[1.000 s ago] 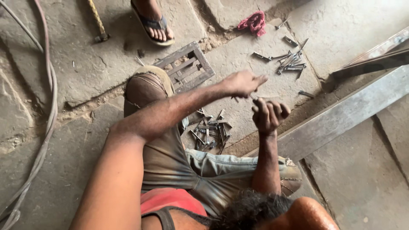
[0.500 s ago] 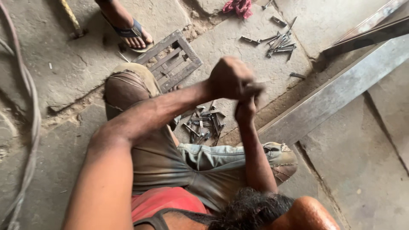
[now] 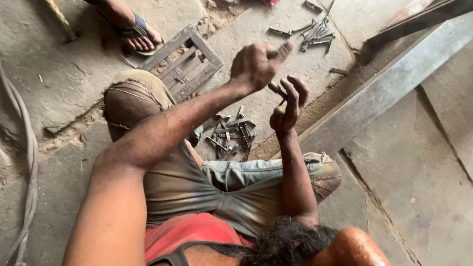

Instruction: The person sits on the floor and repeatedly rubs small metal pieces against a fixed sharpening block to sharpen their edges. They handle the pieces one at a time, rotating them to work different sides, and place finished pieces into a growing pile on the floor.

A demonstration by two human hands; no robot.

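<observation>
A left hand (image 3: pixel 253 66) was held raised above a heap of small metal pieces (image 3: pixel 230 134) on the stone floor (image 3: pixel 64 83), its fingers curled into a near fist and pinched on a short threaded metal piece (image 3: pixel 282 51) that stuck out past the knuckles. Just beside it, and a little nearer the heap, a right hand (image 3: pixel 288 106) was lifted with its fingers loosely bent, half open, and a thin dark metal piece (image 3: pixel 277 90) was gripped between thumb and fingertips; what kind of piece it was could not be told. The two hands were close together but apart. The heap lay between the person's bent knees, clad in worn grey trousers (image 3: pixel 217 182). Beyond the heap, a slatted metal grate (image 3: pixel 182 61) was laid flat, and past that a foot in a sandal (image 3: pixel 138 34) was seen. Farther off than the heap, a second scatter of metal pieces (image 3: pixel 313 32) was spread. To the right of the heap a long grey beam (image 3: pixel 394 81) was stretched slantwise.
</observation>
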